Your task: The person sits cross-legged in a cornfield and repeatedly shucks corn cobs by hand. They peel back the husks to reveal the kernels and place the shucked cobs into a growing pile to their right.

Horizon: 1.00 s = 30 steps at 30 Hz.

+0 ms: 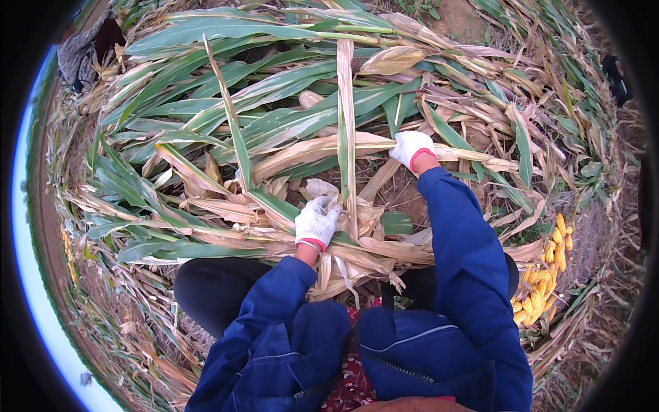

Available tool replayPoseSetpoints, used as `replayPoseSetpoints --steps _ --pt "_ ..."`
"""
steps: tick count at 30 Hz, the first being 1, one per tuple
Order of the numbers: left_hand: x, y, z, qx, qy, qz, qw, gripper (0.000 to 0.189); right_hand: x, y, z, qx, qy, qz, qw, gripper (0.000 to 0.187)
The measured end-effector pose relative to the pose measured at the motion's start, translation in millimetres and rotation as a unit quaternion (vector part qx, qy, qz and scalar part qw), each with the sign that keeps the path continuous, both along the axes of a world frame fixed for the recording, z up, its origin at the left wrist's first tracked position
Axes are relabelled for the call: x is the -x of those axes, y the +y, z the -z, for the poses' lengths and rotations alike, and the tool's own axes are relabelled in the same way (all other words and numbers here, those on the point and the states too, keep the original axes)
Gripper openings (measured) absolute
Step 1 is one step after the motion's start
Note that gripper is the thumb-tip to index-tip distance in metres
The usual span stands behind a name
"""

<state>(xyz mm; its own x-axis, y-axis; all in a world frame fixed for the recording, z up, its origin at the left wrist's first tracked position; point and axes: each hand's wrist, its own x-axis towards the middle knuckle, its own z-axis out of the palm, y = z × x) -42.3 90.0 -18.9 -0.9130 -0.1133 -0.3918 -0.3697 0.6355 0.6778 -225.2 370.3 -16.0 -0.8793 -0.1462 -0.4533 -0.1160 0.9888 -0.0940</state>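
My right hand [413, 147], in a white knit glove with a red cuff, is closed around a dry corn stalk [494, 162] with a long tan leaf. My left hand [316, 222], gloved the same way, is low over dry corn husks [365, 213] close to my knees. Its fingers are partly curled, and whether they grip a husk cannot be made out. A dry upright leaf [346, 129] stands between the hands. Farther off, an ear of corn in its tan husk [394, 60] lies on the green and brown stalks [288, 103].
Several husked yellow corn ears [538, 288] are heaped by my right knee. More yellow ears [68, 255] show at the far left. One person in grey [82, 54] is at the upper left, and another person [614, 77] is partly visible at the right rim.
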Motion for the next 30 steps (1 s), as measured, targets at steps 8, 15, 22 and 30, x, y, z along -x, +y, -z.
replayPoseSetpoints --steps 8,15,22,30 --pt "15 -36 2 -0.539 -0.062 -0.382 0.748 0.052 -132 -70 -55 0.085 0.011 -0.09 0.992 0.034" --pt "3 -95 -50 -0.595 0.016 -0.451 0.665 0.018 -199 -135 -98 0.178 0.073 -0.062 0.979 0.024" --pt "-39 -147 -121 -0.67 0.112 -0.298 0.671 0.049 -215 -149 -156 0.25 0.015 -0.09 0.964 0.035" --pt "-84 -166 -155 -0.533 0.058 -0.305 0.787 0.045 -233 -184 -123 0.231 0.024 -0.121 0.965 0.043"
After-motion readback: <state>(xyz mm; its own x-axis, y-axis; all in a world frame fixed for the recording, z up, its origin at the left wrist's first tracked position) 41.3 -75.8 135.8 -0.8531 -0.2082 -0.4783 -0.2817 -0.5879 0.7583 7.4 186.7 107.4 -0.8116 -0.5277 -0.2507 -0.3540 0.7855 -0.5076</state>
